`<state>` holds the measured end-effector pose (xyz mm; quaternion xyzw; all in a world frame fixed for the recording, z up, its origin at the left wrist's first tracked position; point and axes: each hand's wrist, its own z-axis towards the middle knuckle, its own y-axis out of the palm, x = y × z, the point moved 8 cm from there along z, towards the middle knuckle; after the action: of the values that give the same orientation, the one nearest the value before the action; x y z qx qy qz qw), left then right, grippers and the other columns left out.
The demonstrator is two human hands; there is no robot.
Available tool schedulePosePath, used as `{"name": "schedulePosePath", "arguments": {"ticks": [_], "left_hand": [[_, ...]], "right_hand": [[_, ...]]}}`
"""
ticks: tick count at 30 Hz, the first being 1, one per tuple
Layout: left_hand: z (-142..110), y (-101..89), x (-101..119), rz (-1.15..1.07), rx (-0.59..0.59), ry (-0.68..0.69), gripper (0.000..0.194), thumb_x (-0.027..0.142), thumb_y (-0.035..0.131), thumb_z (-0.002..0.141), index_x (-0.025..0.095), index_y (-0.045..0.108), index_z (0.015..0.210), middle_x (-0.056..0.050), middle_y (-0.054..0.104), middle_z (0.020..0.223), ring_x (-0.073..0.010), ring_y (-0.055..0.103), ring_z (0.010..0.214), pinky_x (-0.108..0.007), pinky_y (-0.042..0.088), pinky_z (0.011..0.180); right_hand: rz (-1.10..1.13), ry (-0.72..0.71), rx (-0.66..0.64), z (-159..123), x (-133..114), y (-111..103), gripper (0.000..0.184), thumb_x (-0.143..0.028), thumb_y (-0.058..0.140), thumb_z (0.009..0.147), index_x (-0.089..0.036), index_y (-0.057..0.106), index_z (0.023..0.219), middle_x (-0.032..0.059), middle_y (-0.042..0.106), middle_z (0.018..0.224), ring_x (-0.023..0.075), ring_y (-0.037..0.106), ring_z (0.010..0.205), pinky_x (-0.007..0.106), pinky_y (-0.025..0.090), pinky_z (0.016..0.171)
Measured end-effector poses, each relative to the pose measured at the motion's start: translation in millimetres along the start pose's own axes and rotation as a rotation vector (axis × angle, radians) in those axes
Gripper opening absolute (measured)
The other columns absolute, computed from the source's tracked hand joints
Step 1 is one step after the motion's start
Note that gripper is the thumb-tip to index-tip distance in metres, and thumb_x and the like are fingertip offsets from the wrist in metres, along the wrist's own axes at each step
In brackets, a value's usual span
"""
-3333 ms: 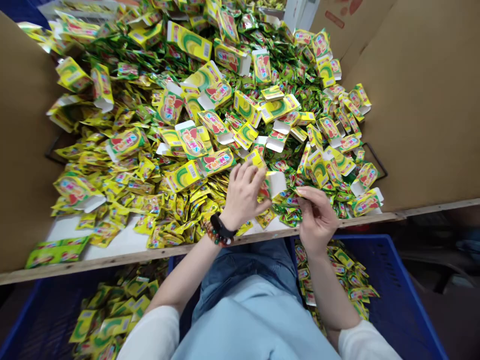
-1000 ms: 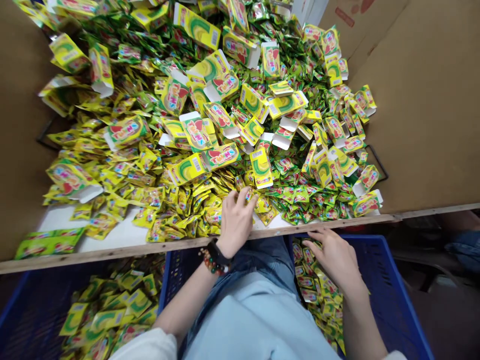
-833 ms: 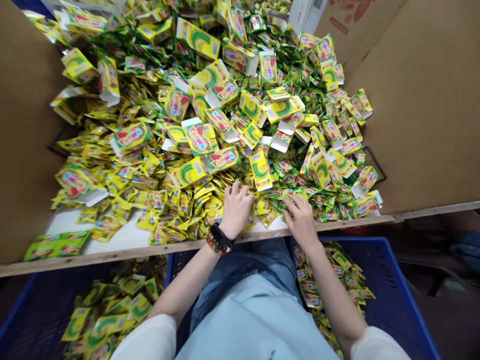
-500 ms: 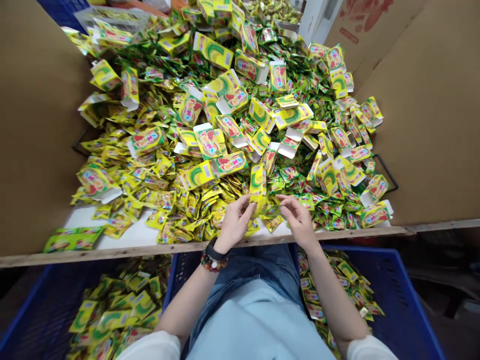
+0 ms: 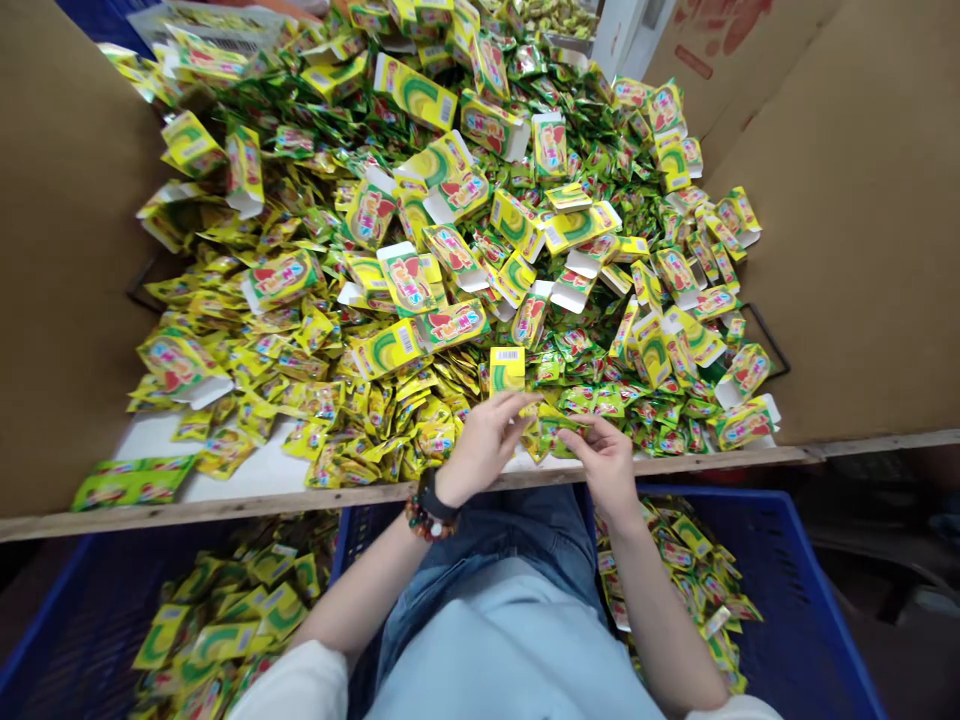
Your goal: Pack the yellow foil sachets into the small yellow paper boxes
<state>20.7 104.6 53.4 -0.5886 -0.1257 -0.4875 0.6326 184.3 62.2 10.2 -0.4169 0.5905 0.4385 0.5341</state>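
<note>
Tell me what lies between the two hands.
In the head view, loose yellow-green sachets lie between the left hand and the right hand.

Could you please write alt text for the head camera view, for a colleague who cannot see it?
A person's left hand and right hand work at a heap of yellow-green sachets and cartons, a small yellow carton just above the left fingers; blue crates of sachets sit below.

cardboard side panels [image 5: 840, 250] | wooden bench edge [image 5: 225, 507] | blue plastic crates [image 5: 821, 610] | dark floor [image 5: 919, 650]
</note>
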Motion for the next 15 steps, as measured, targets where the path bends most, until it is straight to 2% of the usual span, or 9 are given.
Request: {"name": "schedulePosePath", "arguments": {"ticks": [2, 4, 7, 9, 12, 15], "left_hand": [[21, -10.4, -3, 0.304, -0.030, 0.091, 0.048, 0.002, 0.047, 0.084, 0.025, 0.062, 0.124, -0.011, 0.054, 0.138, -0.0252, 0.054, 0.121, -0.047, 0.048, 0.100], [40, -8.7, -10, 0.518, -0.126, 0.189, 0.057, -0.004, 0.049, 0.079, 0.028, 0.062, 0.124, -0.008, 0.045, 0.149, -0.0303, 0.040, 0.136, -0.057, 0.035, 0.110], [56, 9.7, -22, 0.627, -0.348, 0.311, 0.052, -0.001, 0.051, 0.082, 0.030, 0.064, 0.121, -0.006, 0.047, 0.148, -0.0320, 0.035, 0.140, -0.059, 0.028, 0.112], [60, 17.7, -27, 0.625, -0.427, 0.345, 0.047, 0.003, 0.051, 0.084, 0.030, 0.063, 0.121, -0.006, 0.052, 0.143, -0.0297, 0.039, 0.139, -0.056, 0.027, 0.113], [59, 17.0, -22, 0.553, -0.419, 0.370, 0.043, 0.006, 0.050, 0.084, 0.026, 0.062, 0.119, -0.007, 0.062, 0.130, -0.0255, 0.048, 0.130, -0.050, 0.029, 0.112], [53, -1.9, -7, 0.418, -0.209, 0.290, 0.044, 0.008, 0.043, 0.084, 0.016, 0.053, 0.127, -0.012, 0.066, 0.118, -0.0226, 0.060, 0.111, -0.039, 0.042, 0.100]], "right_hand": [[0.006, -0.004, 0.088, -1, 1, -18, 0.026, -0.036, 0.078, 0.070, -0.019, 0.068, 0.087, -0.0067, 0.057, 0.055, 0.0106, 0.054, 0.051, 0.023, 0.050, 0.050], [-0.008, -0.012, 0.102, -2, 1, -28, 0.027, -0.036, 0.076, 0.073, -0.020, 0.069, 0.093, -0.0059, 0.058, 0.058, 0.0109, 0.054, 0.054, 0.023, 0.049, 0.050], [-0.098, -0.073, 0.091, -3, -2, -33, 0.027, -0.036, 0.071, 0.080, -0.020, 0.069, 0.102, -0.0030, 0.063, 0.069, 0.0112, 0.055, 0.060, 0.023, 0.049, 0.057], [-0.152, -0.133, 0.099, -4, -5, -34, 0.025, -0.036, 0.066, 0.083, -0.020, 0.068, 0.102, 0.0015, 0.068, 0.085, 0.0131, 0.059, 0.071, 0.026, 0.050, 0.066], [-0.151, -0.179, 0.124, -6, -7, -35, 0.023, -0.037, 0.062, 0.087, -0.021, 0.067, 0.102, 0.0055, 0.068, 0.101, 0.0169, 0.062, 0.089, 0.029, 0.050, 0.077], [-0.145, -0.226, 0.185, -9, -15, -38, 0.023, -0.039, 0.060, 0.089, -0.022, 0.065, 0.104, 0.0053, 0.067, 0.101, 0.0181, 0.063, 0.091, 0.032, 0.050, 0.080]]}}
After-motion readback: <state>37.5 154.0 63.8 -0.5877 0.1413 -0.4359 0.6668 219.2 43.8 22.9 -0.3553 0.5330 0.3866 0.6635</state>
